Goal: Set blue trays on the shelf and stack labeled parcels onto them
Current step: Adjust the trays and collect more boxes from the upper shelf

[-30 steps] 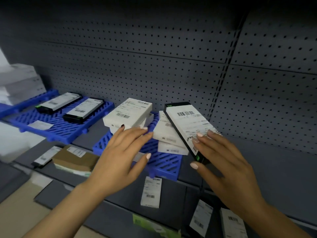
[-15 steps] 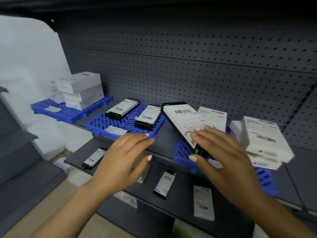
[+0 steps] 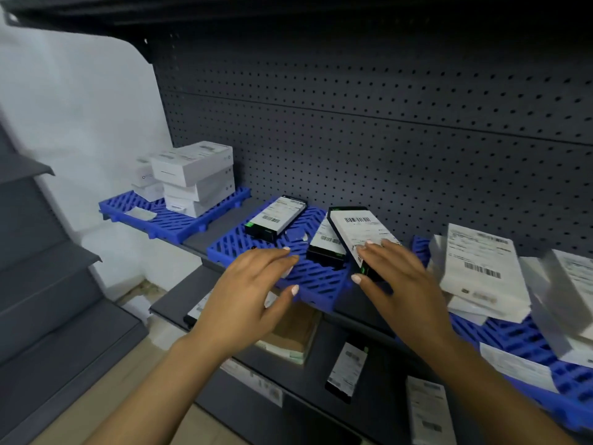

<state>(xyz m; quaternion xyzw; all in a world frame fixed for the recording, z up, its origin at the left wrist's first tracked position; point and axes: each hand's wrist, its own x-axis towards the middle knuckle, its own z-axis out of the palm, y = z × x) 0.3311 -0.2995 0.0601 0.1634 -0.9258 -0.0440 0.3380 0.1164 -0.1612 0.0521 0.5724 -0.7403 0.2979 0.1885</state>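
My right hand grips a black labeled parcel by its near end, tilted above the middle blue tray. Two similar black parcels lie flat on that tray, one at the back and one partly under the held parcel. My left hand hovers with spread fingers over the tray's front left, holding nothing. A left blue tray carries stacked white boxes. A right blue tray holds white labeled parcels.
The grey pegboard back wall stands behind the shelf. A lower shelf holds a brown box and several loose labeled parcels. Grey steps rise at the left beside a white wall.
The view swung left along the shelf. My right hand carried the black parcel from the right tray's stack to above the middle tray; my left hand moved along, still spread.
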